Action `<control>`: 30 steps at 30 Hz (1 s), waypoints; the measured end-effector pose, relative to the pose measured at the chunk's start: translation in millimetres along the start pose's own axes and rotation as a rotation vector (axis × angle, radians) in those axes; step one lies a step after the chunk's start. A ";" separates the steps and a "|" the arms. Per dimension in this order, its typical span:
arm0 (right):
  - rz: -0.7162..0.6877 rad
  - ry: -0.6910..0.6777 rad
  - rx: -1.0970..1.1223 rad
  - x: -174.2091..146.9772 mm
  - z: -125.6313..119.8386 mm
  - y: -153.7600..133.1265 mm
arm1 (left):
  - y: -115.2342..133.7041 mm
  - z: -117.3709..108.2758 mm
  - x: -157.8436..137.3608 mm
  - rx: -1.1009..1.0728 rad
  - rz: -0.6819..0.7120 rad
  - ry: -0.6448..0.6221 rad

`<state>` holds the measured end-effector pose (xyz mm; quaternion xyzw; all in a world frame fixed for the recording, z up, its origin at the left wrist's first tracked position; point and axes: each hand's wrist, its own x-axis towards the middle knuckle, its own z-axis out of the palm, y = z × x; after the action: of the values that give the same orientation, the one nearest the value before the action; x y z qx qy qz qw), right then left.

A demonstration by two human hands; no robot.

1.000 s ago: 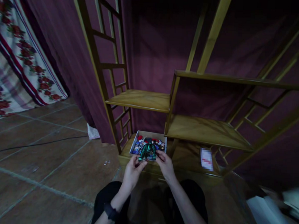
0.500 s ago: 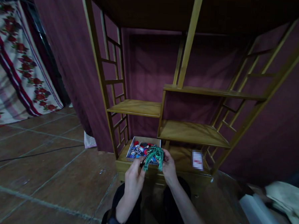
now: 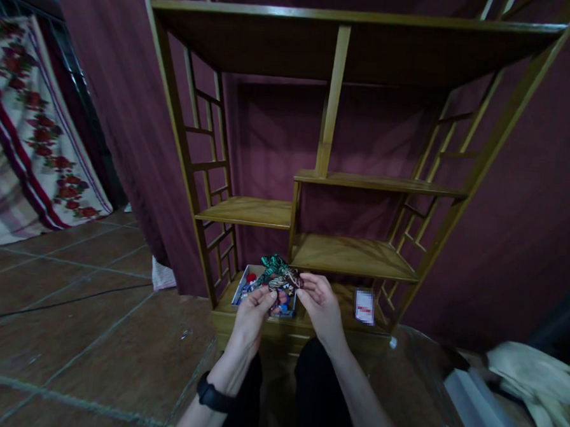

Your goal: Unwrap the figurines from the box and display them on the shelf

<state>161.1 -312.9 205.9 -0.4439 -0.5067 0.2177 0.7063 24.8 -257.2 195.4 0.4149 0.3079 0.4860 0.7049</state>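
Observation:
Between my two hands is a green-and-brown patterned figure with limb-like parts, perhaps a toy animal; its exact kind is unclear. My left hand pinches its lower edge with thumb and fingers. At its brown right end, my right hand grips it between thumb and fingertips. Behind and below the figure stands a shallow white-edged box holding several small red, blue and white items, partly covered by the figure and my left hand.
A wooden shelf unit with stepped boards and lattice sides rises in front of me. On its bottom board, to the right, is a white card or packet, blurred. Purple curtain hangs at left; a pale cloth heap lies at right.
The figure has been turned: its green part now points up and away, and a brown end shows at my right hand. The camera view has shifted, showing more of the upper shelf.

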 end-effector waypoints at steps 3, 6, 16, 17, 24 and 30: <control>-0.062 0.015 -0.112 -1.2 -1.0 -10.9 | -0.5 4.8 0.6 -0.055 -0.126 -0.042; -0.098 0.025 -0.249 -0.3 -3.9 -17.8 | -1.8 7.8 1.3 -0.099 -0.239 -0.059; -0.067 0.039 -0.329 10.4 -16.6 -14.3 | 5.2 8.9 6.1 -0.179 -0.336 -0.078; -0.061 0.037 -0.315 10.9 -17.0 -12.4 | 7.0 10.1 5.7 -0.158 -0.312 -0.068; 0.043 0.021 -0.124 11.3 -18.1 7.4 | 9.1 18.5 4.5 0.062 0.027 -0.026; 0.157 0.020 0.027 5.5 -17.0 28.8 | -5.3 17.2 3.3 0.275 0.310 0.042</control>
<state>182.8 -300.9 182.8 -0.4750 -0.4601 0.2748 0.6980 42.5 -259.9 198.6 0.5392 0.3187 0.5505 0.5519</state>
